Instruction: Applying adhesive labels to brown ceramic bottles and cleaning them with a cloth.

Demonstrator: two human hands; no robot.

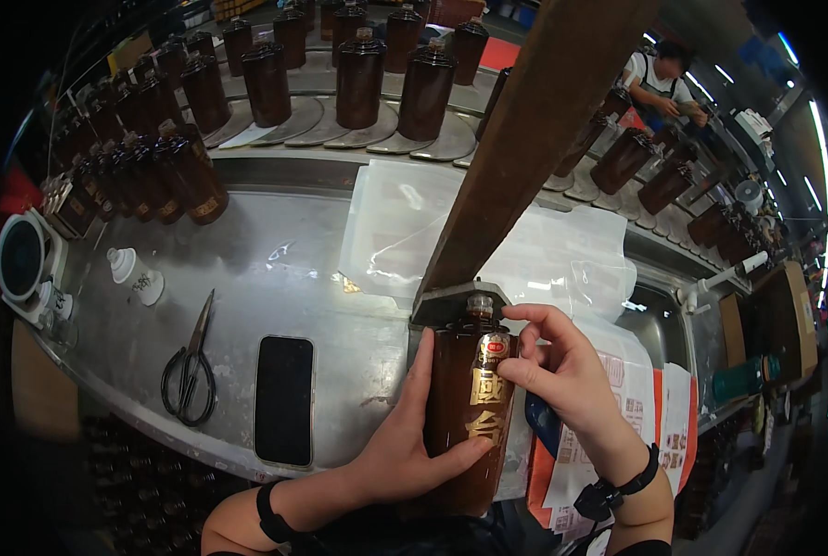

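Note:
A brown glass bottle (pixel 451 389) with gold characters and a red-and-gold emblem stands before me, its clear-topped neck pointing away. My left hand (pixel 400 449) is closed round its left side, thumb across the front below the large characters. At the bottle's upper right is my right hand (pixel 567 371). Its thumb presses beside the emblem while the index finger reaches toward the neck and the other fingers curl in. Whether a small piece lies under those fingertips is hidden. Left of the bottle, a black phone (pixel 284 400) and black-handled scissors (pixel 191 366) lie on the metal table.
A brown post (pixel 535 139) rises just beyond the bottle. Translucent sheets (pixel 414 222) cover the table behind. Several brown bottles (pixel 358 83) ride a curved plate conveyor. White small bottles (pixel 136 275) stand left; printed label sheets (pixel 609 426) lie right. A co-worker (pixel 660 88) works far right.

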